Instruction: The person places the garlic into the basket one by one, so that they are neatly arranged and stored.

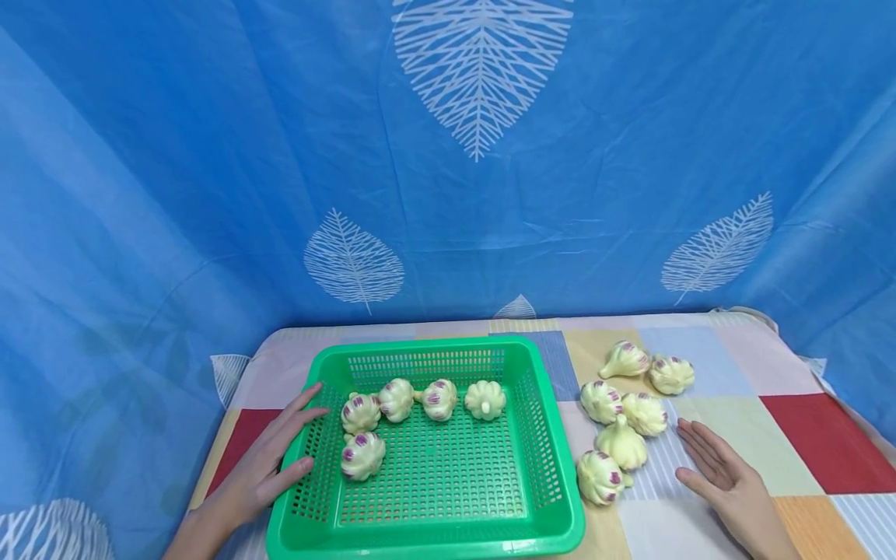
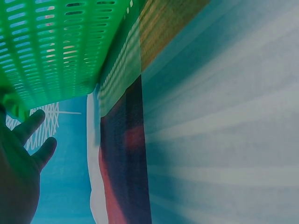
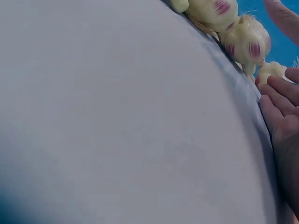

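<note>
A green plastic basket [image 1: 434,544] with slotted walls stands on the table, several garlic bulbs inside it. Among them, one garlic bulb [image 1: 485,400] sits apart at the back right, and another garlic bulb [image 1: 363,456] lies nearer the front left. My left hand [image 1: 269,459] is at the basket's left rim, fingers spread and fairly straight over it. Right of the basket lies a loose group of garlic bulbs [image 1: 621,443], some with purple streaks. Beside that group my right hand [image 1: 724,478] rests with straight fingers and thumb apart, holding nothing. In the right wrist view, its fingers [image 3: 280,93] lie close to the garlic.
A patchwork cloth [image 1: 728,435] in coloured squares covers the table. Behind it and at both sides hangs a blue curtain [image 1: 595,233] with white leaf prints. The table's back edge [image 1: 448,320] runs close to the curtain.
</note>
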Tool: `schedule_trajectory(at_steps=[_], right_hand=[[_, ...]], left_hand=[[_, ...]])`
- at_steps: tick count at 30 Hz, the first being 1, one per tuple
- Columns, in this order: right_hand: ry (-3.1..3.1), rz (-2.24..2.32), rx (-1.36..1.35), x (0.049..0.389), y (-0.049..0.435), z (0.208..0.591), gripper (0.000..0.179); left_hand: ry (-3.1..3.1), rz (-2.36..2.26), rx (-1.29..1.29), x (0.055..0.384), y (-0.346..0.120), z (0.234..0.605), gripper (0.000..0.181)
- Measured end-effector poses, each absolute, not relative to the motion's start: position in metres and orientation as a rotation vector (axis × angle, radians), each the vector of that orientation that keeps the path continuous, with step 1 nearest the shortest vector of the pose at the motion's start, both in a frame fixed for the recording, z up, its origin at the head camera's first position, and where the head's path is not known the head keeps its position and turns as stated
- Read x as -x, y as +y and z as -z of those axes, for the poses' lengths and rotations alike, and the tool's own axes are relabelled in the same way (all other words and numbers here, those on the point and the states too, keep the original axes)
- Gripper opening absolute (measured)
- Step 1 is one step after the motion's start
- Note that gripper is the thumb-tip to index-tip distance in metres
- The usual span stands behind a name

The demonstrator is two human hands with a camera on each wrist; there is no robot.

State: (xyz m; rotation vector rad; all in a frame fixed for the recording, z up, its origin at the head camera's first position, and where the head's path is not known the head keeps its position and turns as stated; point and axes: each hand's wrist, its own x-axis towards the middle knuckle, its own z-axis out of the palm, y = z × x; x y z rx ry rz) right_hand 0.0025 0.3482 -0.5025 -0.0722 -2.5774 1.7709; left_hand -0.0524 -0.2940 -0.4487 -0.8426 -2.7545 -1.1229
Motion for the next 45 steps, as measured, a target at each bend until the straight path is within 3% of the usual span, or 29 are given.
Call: schedule_trajectory(at_steps=[9, 25, 32, 45], right_hand=[[-2.477, -1.811, -0.103, 0.026, 0.345, 0.500, 0.076], [-2.703, -1.510, -0.056, 0.059, 0.334, 0.494, 0.067], [-2.737, -1.437, 0.099, 0.064, 0.330, 0.494, 0.068], [-2.722, -1.448, 0.114, 0.062, 0.333, 0.494, 0.066]], left_hand=[[-2.754, 1.143, 0.843, 0.052, -0.293, 0.448, 0.059], [-2.745, 1.139, 0.837, 0.051, -0.293, 0.448, 0.059], [-2.752, 1.127, 0.832, 0.051, -0.293, 0.450, 0.058], [-2.752, 1.105, 0.835, 0.051, -0.293, 0.450, 0.059]])
